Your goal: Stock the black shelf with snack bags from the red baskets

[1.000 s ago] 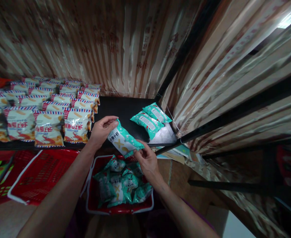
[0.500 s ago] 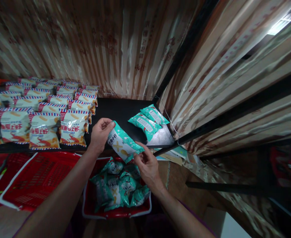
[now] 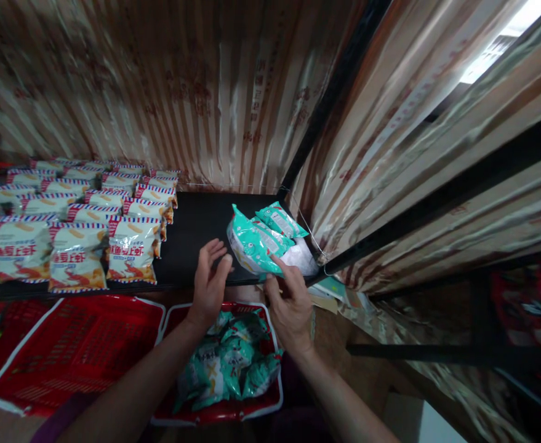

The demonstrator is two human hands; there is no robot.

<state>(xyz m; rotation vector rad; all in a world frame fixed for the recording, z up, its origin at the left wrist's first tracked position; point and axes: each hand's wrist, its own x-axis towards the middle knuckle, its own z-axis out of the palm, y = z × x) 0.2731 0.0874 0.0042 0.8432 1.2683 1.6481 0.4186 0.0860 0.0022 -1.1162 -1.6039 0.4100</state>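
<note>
A teal and white snack bag leans on the black shelf, tilted against other teal bags lying there. My right hand has its thumb and forefinger on the bag's lower right corner, seemingly pinching it. Just left of the bag, my left hand is open with its fingers apart and nothing in it. Below both hands, a red basket with a white rim holds several more teal snack bags. A crumpled whitish sheet lies partly under the shelf bags.
Rows of white and orange snack bags stand on the shelf at left. Another red basket sits below them. A black shelf post and a slanting black bar frame the right end, before brown striped curtains.
The snack bag held between both hands has moved right and up onto the shelf against the other teal bags. My left hand has let go of it.
</note>
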